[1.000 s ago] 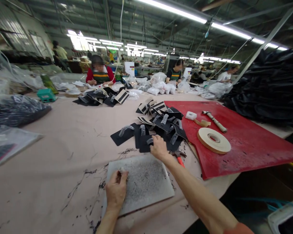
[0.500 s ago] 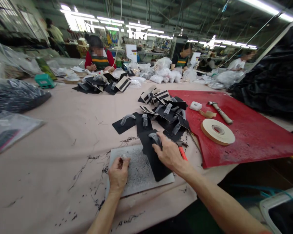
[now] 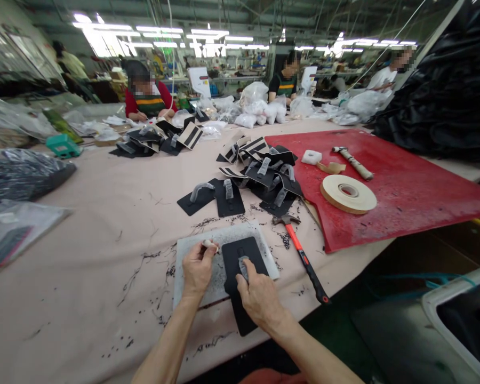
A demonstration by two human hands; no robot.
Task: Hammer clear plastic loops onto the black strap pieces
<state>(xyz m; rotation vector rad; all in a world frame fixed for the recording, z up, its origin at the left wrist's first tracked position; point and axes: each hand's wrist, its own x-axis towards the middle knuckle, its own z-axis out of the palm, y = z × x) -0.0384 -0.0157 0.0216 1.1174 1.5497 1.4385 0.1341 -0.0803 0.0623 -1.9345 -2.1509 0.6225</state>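
My left hand [image 3: 197,271] is closed, pinching a small whitish piece [image 3: 210,244] whose kind I cannot make out, above the left part of a pale slab [image 3: 266,240]. My right hand [image 3: 262,301] grips a black panel [image 3: 240,314] by its plastic-wrapped handle [image 3: 244,266], thumb and forefinger at the handle's near end. The panel lies over the slab's right part and reaches past its near edge. A claw hammer [image 3: 300,248] with a red and black handle rests right of the slab.
Farther back lies a pile of black panels with wrapped handles [image 3: 264,168]. A red mat [image 3: 404,197] on the right carries a tape roll [image 3: 336,194] and another hammer [image 3: 354,162]. Dark scraps dot the pink table cover [image 3: 104,229]. People work across the table.
My right hand has drawn the panel nearer and slightly left, off the hammer, which now shows whole. My left hand still pinches the whitish piece. The view has shifted a little.
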